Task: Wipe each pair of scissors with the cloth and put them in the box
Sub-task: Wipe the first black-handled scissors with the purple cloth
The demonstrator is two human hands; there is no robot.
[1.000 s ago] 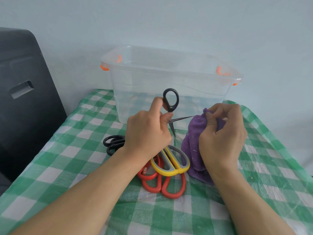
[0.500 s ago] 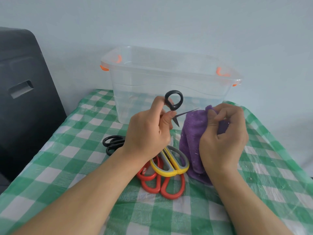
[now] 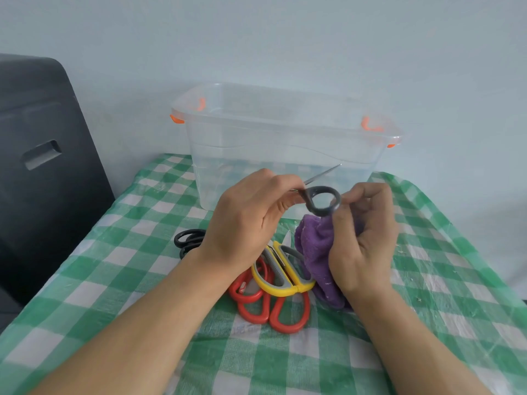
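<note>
Scissors first: the pair in play is the small black-handled scissors [image 3: 322, 200], held up over the table between both hands, just in front of the box. Left hand [image 3: 245, 220] has its thumb and fingers pinched round the neck of them, one thin blade poking out past the knuckles and pointing up-right toward the box wall. The dark finger loop sticks out to the right and touches the fingertips of the right hand [image 3: 362, 240]. That right hand has its fingers curled round the purple cloth [image 3: 313, 252], which is bunched up and hangs down from the grip until its bottom end sits on the table.

Rest of the pile is on the table right under the hands: yellow-and-grey scissors [image 3: 281, 273] lying across the top of the red scissors [image 3: 273, 306], and black scissors [image 3: 188, 241] off to the left, half hidden behind the left wrist.

The clear plastic box [image 3: 285, 149] stands at the back of the table with its lid off, orange clips at the corners. Looks like nothing is in it, though the plastic is see-through so it's a bit hard to judge.

Surface is a table with a green-and-white checked cover [image 3: 119, 280], kinda shiny and wrinkly, plastic-looking, with little flecks on the right side. Behind it is a plain pale blue-grey wall [image 3: 285, 38]. On the left there's a big dark grey object [image 3: 42, 166] with a recessed slot in it, standing right beside the table edge.
</note>
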